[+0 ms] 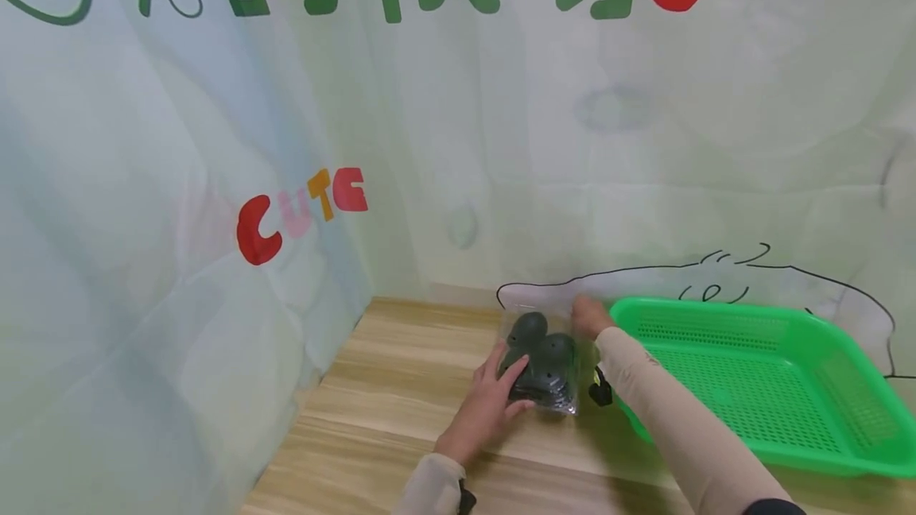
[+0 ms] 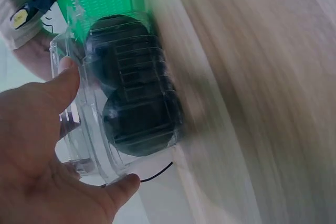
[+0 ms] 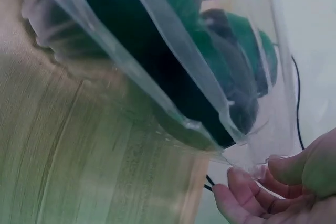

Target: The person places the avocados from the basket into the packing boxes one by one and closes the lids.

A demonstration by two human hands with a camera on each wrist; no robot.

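A clear plastic clamshell box stands on the wooden table, left of the green basket. Inside it are several dark green, egg-shaped fruits that look like avocados. My left hand holds the box from its left and near side, fingers spread over the lid. In the left wrist view, the left hand has fingertips at two places along the box's rim. At the far right corner my right hand is partly hidden by its own sleeve. The right wrist view shows the right hand pinching that plastic corner.
A green perforated plastic basket stands right of the box, close beside the right forearm. Printed cloth hangs behind and left of the wooden table. The table's left edge runs diagonally toward the front.
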